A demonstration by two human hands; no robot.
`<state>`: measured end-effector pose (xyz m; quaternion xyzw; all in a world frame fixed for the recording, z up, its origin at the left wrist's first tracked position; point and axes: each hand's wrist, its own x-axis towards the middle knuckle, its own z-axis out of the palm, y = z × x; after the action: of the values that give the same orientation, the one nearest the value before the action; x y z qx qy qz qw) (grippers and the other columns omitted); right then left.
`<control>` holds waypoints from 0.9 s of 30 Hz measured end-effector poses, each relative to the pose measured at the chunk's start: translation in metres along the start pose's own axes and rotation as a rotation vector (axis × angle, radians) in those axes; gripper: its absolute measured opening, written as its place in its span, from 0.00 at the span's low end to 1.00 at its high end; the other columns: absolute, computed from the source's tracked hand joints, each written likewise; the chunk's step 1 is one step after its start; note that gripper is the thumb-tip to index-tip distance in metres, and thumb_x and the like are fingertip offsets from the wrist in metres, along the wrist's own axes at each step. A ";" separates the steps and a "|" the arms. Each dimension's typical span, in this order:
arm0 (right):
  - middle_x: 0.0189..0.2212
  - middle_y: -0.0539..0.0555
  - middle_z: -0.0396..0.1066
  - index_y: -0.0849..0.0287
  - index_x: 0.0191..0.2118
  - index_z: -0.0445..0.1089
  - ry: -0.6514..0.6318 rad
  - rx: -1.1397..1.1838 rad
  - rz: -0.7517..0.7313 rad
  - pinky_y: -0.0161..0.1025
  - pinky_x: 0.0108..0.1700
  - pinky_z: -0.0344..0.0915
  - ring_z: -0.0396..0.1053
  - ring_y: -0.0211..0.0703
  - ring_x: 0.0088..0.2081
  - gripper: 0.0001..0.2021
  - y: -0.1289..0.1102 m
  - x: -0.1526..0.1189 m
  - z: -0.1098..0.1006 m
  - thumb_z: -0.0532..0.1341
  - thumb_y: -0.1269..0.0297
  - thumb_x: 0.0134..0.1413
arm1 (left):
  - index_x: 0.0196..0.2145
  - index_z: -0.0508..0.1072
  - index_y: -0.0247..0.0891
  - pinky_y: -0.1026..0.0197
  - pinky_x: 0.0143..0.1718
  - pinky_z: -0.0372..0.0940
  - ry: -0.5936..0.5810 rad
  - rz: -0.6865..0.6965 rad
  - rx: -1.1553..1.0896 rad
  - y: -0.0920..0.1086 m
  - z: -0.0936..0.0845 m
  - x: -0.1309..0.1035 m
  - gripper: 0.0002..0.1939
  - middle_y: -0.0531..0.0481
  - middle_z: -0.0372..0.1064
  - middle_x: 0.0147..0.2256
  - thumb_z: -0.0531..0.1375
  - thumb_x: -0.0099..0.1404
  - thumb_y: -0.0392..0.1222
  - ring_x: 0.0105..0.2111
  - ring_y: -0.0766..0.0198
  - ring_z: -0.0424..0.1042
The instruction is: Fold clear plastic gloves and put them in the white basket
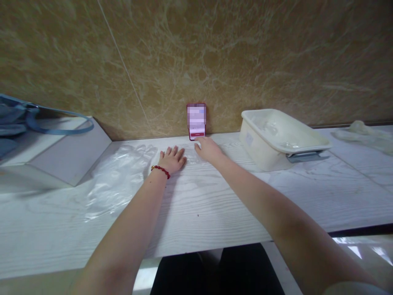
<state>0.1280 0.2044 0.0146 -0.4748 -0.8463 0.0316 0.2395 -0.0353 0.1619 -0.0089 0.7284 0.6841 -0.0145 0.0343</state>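
A phone (197,121) with a lit screen and a red edge leans upright against the marble wall. My right hand (209,150) reaches to its lower edge, with a fingertip at the bottom of the screen and the thumb apart; nothing shows in its grasp. To the left, my left hand (172,159) lies flat on the white table, fingers spread, with a red bead bracelet at the wrist. Clear plastic bags (118,178) lie left of it, and a thin clear sheet (193,155) lies between the two hands.
On the right stands a cream plastic bin (260,145) with a grey handle and clear plastic inside. Crumpled translucent material (365,133) lies beyond it. At the left is a white box (70,151) under a blue bag (14,123). The table's front edge (196,252) runs above my legs.
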 end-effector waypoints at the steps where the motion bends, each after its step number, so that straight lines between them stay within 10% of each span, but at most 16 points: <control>1: 0.46 0.58 0.64 0.65 0.48 0.62 -0.046 0.008 -0.051 0.37 0.50 0.53 0.60 0.43 0.47 0.18 -0.005 0.003 0.002 0.47 0.65 0.55 | 0.59 0.44 0.45 0.38 0.52 0.37 0.006 0.006 0.003 0.000 0.000 0.000 0.28 0.46 0.37 0.60 0.37 0.62 0.53 0.58 0.47 0.37; 10: 0.57 0.57 0.50 0.65 0.56 0.52 -0.297 -0.079 -0.105 0.44 0.55 0.46 0.48 0.45 0.57 0.22 -0.018 0.013 0.045 0.43 0.66 0.57 | 0.58 0.42 0.51 0.37 0.52 0.36 0.000 -0.028 -0.019 -0.006 0.003 0.003 0.29 0.51 0.37 0.60 0.36 0.60 0.58 0.58 0.46 0.37; 27: 0.61 0.55 0.33 0.50 0.60 0.40 -0.415 -0.149 0.189 0.63 0.53 0.27 0.30 0.54 0.60 0.35 0.020 0.001 0.028 0.36 0.39 0.49 | 0.59 0.42 0.45 0.39 0.53 0.35 -0.052 -0.234 -0.014 -0.017 -0.003 -0.003 0.36 0.46 0.34 0.61 0.33 0.57 0.64 0.58 0.44 0.31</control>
<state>0.1310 0.2205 -0.0156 -0.5514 -0.8293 0.0884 0.0208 -0.0526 0.1601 -0.0063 0.6429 0.7633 -0.0323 0.0553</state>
